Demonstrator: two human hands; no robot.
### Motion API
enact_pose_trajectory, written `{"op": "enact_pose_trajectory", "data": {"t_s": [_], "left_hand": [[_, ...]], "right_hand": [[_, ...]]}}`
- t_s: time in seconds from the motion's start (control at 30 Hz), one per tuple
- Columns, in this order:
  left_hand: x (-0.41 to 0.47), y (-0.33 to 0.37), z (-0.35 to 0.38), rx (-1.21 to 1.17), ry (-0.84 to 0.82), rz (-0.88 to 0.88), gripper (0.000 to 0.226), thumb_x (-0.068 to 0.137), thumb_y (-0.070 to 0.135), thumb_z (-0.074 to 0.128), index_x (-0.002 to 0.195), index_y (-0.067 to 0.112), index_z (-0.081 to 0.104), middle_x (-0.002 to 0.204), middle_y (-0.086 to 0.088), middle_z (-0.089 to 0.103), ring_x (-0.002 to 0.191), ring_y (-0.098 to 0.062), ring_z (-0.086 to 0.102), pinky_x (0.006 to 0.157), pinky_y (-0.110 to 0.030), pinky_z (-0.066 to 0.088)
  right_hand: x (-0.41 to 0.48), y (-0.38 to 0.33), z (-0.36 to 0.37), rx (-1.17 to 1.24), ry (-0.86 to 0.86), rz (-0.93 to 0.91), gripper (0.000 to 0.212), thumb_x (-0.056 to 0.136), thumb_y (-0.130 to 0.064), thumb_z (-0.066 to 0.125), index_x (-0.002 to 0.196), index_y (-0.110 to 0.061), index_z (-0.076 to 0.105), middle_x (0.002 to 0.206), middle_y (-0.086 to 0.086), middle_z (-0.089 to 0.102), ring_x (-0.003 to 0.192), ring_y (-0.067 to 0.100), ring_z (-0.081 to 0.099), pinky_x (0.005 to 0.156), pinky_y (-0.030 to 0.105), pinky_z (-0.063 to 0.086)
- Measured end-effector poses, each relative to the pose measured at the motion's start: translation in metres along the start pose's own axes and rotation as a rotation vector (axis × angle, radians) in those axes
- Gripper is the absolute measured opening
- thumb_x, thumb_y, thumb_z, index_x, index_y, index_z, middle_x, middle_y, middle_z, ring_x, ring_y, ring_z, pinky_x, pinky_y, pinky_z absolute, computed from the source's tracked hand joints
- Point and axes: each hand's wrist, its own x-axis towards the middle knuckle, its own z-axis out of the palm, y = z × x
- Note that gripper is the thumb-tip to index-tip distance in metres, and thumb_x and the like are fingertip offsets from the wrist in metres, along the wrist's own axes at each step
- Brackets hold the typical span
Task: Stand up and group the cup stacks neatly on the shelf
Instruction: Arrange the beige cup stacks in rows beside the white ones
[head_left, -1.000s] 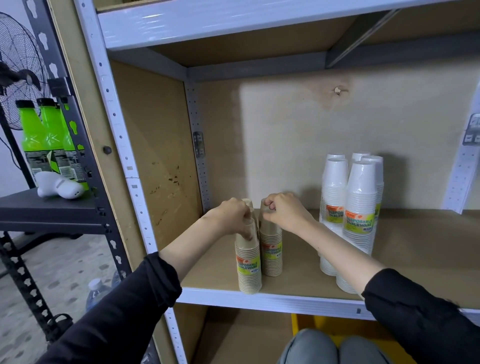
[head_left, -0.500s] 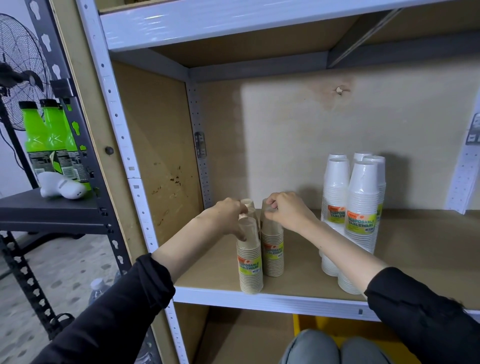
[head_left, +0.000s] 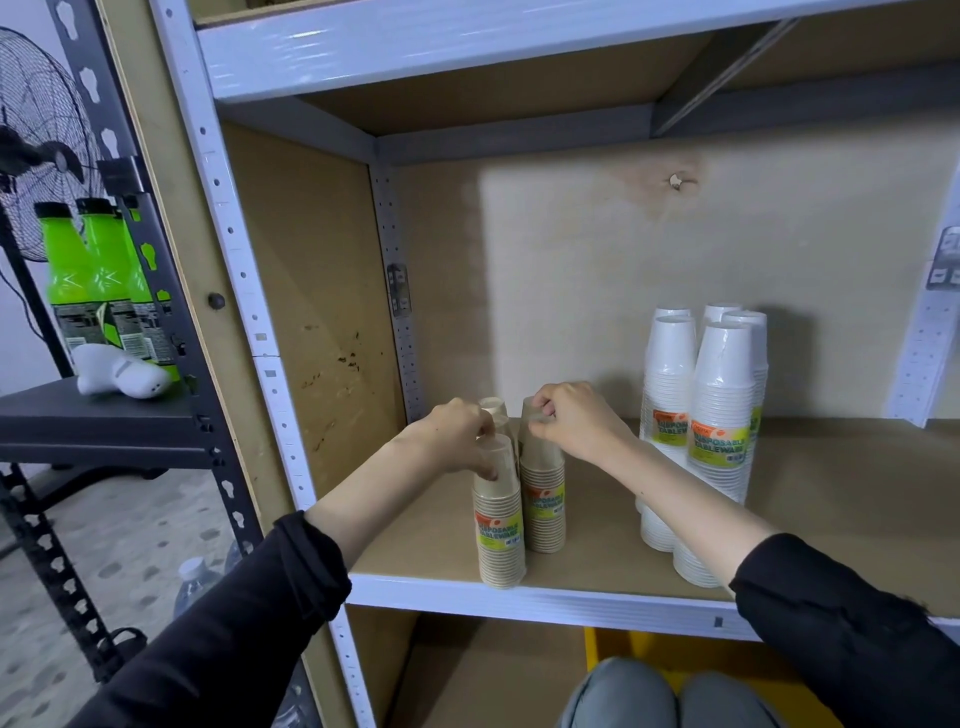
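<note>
Gripping the brown cup stacks (head_left: 498, 525) by their tops, the left hand (head_left: 453, 440) and right hand (head_left: 577, 423) each clamp one, left of the white cup stacks (head_left: 719, 415).

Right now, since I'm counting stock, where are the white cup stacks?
Head view: the white cup stacks stand at the right of the shelf, apart from the brown cup stacks left of them.

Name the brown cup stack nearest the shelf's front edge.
The left brown stack, gripped by the left hand: it stands at the shelf lip; the right brown stack, pinched by the right hand, sits farther back.
</note>
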Motion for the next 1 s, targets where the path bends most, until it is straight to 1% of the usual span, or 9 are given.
{"op": "enact_pose_trajectory", "data": {"t_s": [0.23,0.4,0.6,0.73,0.87,1.0], "left_hand": [[-0.003,-0.001,-0.001,0.027,-0.002,0.010,0.066,0.072,0.034,0.076,0.129,0.011,0.052,0.123,-0.010,0.056,0.109,-0.026,0.055,0.087,-0.034,0.049],[-0.005,0.001,-0.005,0.003,0.018,0.029,0.068,0.072,0.034,0.076,0.131,0.013,0.049,0.125,-0.008,0.053,0.112,-0.026,0.053,0.090,-0.035,0.048],[-0.012,0.007,-0.012,0.021,0.107,0.095,0.059,0.076,0.034,0.072,0.127,0.011,0.053,0.124,-0.007,0.051,0.111,-0.025,0.053,0.088,-0.034,0.047],[-0.018,0.016,-0.014,0.037,0.184,0.138,0.051,0.081,0.036,0.066,0.124,0.010,0.056,0.124,-0.007,0.054,0.110,-0.024,0.053,0.086,-0.032,0.045],[-0.026,0.034,-0.015,0.037,0.275,0.180,0.043,0.086,0.033,0.059,0.123,0.012,0.057,0.126,-0.004,0.054,0.116,-0.023,0.053,0.090,-0.033,0.045],[-0.034,0.058,-0.006,0.053,0.349,0.226,0.040,0.090,0.030,0.052,0.127,0.013,0.053,0.132,-0.002,0.051,0.120,-0.022,0.050,0.095,-0.036,0.044]], "right_hand": [[-0.001,-0.002,-0.001,-0.007,-0.006,-0.001,0.036,0.084,-0.017,0.058,0.118,-0.004,0.060,0.118,0.017,0.063,0.110,0.029,0.057,0.095,0.038,0.048],[-0.003,-0.004,-0.003,-0.006,-0.004,0.002,0.036,0.085,-0.017,0.058,0.118,-0.004,0.060,0.118,0.016,0.062,0.110,0.029,0.057,0.095,0.038,0.048],[-0.006,-0.005,-0.007,-0.017,0.015,-0.010,0.034,0.083,-0.016,0.060,0.114,-0.002,0.062,0.115,0.018,0.064,0.107,0.030,0.058,0.093,0.038,0.049],[-0.011,-0.008,-0.012,-0.054,0.033,-0.021,0.036,0.084,-0.018,0.059,0.117,-0.004,0.060,0.118,0.017,0.063,0.108,0.030,0.058,0.092,0.036,0.050],[-0.024,-0.006,-0.021,-0.136,0.064,-0.038,0.037,0.085,-0.022,0.057,0.119,-0.007,0.059,0.120,0.013,0.062,0.111,0.028,0.057,0.088,0.032,0.046],[-0.048,0.007,-0.032,-0.207,0.097,-0.054,0.037,0.087,-0.020,0.053,0.121,-0.006,0.057,0.122,0.012,0.059,0.112,0.028,0.055,0.087,0.030,0.044]]}}
